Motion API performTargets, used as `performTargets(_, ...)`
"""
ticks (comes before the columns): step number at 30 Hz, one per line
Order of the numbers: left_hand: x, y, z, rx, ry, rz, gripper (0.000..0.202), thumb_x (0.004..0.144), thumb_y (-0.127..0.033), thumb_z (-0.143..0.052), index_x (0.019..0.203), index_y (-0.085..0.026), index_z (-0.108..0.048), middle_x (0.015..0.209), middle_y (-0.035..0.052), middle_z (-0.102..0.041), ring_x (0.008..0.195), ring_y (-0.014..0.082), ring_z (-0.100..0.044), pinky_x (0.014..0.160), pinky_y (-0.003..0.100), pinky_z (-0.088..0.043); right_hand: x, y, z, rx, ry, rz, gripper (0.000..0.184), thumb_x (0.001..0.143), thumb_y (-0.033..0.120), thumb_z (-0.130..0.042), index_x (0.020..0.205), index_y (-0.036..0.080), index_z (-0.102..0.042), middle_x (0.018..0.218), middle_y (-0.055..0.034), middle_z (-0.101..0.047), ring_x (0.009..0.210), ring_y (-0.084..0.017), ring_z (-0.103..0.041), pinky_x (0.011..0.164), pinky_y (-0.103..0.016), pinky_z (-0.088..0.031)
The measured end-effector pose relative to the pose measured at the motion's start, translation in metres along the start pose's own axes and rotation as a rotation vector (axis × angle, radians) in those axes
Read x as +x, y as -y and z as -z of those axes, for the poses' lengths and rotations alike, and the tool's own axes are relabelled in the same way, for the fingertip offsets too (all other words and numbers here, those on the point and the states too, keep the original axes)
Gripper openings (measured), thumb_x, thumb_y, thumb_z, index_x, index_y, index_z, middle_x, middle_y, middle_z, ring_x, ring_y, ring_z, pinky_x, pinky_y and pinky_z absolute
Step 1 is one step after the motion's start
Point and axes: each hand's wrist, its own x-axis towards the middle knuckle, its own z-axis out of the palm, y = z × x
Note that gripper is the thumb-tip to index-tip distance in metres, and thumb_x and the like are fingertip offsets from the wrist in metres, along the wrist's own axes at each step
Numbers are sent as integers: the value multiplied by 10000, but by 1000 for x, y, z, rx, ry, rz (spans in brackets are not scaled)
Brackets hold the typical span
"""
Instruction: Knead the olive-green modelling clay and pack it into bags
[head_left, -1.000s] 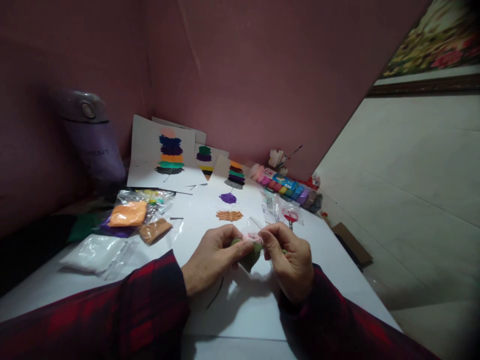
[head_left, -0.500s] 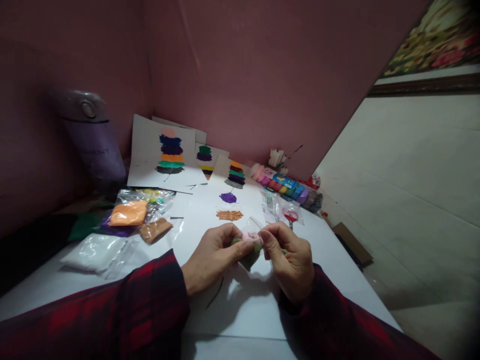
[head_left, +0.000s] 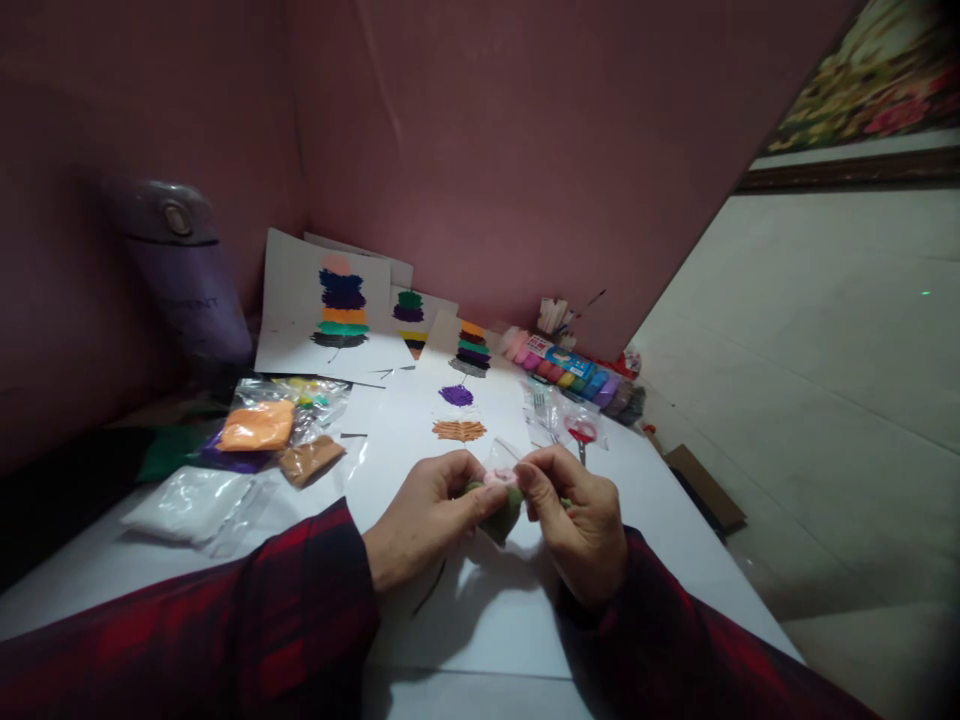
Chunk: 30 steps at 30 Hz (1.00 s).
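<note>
My left hand [head_left: 439,505] pinches a small clear plastic bag [head_left: 504,512] with green modelling clay inside and something pale pink at its top. Opposite it, my right hand [head_left: 574,515] has thumb and fingers closed on the bag's right side, and a bit of green shows beneath those fingers. The bag is held a little above white paper [head_left: 487,620]. Past my hands, an orange clay patch [head_left: 459,430] and a purple one [head_left: 456,395] are spread on the sheet.
Bagged clay in orange [head_left: 259,427], brown [head_left: 311,460] and white [head_left: 191,505] lies at left, near a purple bottle [head_left: 187,290]. Sheets with coloured bands [head_left: 341,300] lean at the back. A multicolour clay pack [head_left: 574,372] and red-handled scissors [head_left: 581,432] are at right.
The fingers of my right hand have shifted very slightly at the bag's top, where the pink part looks flatter. My left hand keeps its grip in the same place.
</note>
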Motion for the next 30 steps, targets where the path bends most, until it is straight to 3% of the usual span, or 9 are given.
performTargets(30, -1, -1, -1, 54, 44, 26, 373, 836, -501, -630, 747, -162, -504, 651, -35, -520, 556, 91, -463, 525, 224, -381, 1, 3, 1, -48, 48, 36, 229, 940, 282, -536, 744, 185, -605, 541, 19, -568, 465, -117, -517, 479, -234, -389)
